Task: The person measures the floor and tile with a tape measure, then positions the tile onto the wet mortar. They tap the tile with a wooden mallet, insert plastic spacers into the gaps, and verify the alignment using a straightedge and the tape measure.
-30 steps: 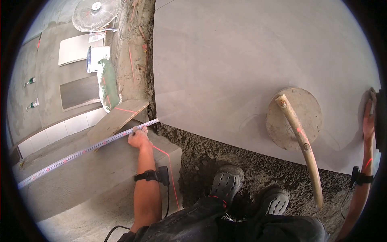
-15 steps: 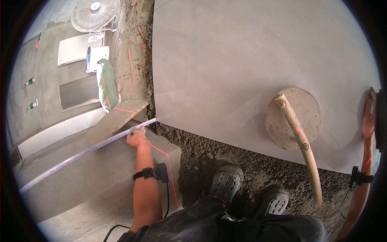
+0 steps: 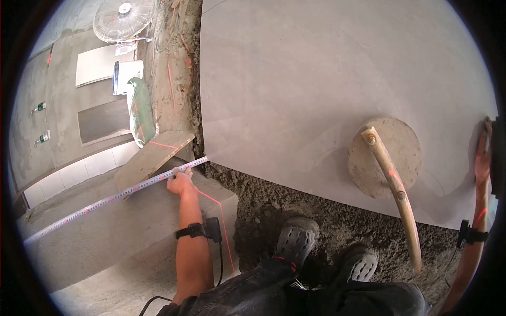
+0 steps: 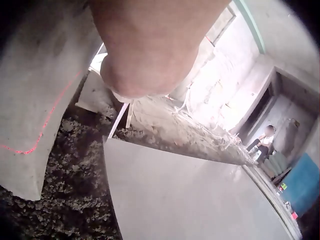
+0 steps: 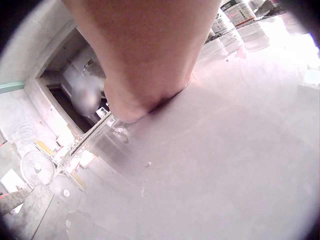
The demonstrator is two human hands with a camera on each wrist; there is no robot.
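My left hand [image 3: 181, 181] pinches the blade of a tape measure [image 3: 113, 197] near its end. The tape's tip lies right at the near left corner of a large grey tile [image 3: 295, 68], and the blade runs off to the lower left; its case is out of view. Far to the right, my right hand [image 3: 482, 158] rests at the tile's right side with fingers extended. Its fingers are hidden behind the wrist in the right wrist view. On the tile between the hands stands a round, flat mallet head [image 3: 363, 168] with a curved wooden handle [image 3: 399, 194].
Rough mortar [image 3: 263, 189] borders the tile around my shoes [image 3: 299, 237]. At left are a concrete step [image 3: 216, 203], a leaning board [image 3: 153, 152], a green-white sack [image 3: 141, 110] and a fan [image 3: 124, 18]. A person [image 4: 262, 142] sits in the far doorway.
The tape and left hand shift slightly left, then back right to the tile corner. The right hand stays in place.
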